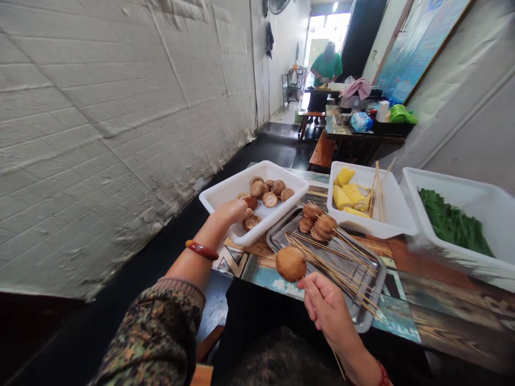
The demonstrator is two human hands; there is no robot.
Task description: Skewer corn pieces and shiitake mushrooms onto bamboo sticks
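Observation:
My left hand [238, 211] reaches into a white plastic tub [209, 199] of brown mushrooms [270, 199]. Its fingers are curled against one mushroom [251, 202], and their tips are partly hidden. In my right hand [324, 300] is a thin bamboo skewer [337, 360], pinched just below a large mushroom cap [291, 264] on its upper end. Behind that cap lies a metal tray [365, 324] holding loose bamboo skewers [322, 262] and several skewered mushrooms [317, 220].
To the right stand a white tub [392, 228] with corn pieces [351, 195] and skewers, and another tub [499, 201] with green leaves [453, 220]. A wall [120, 107] runs along the left. Farther back are a cluttered table [336, 126], a bench [323, 150] and a person [328, 67] in green.

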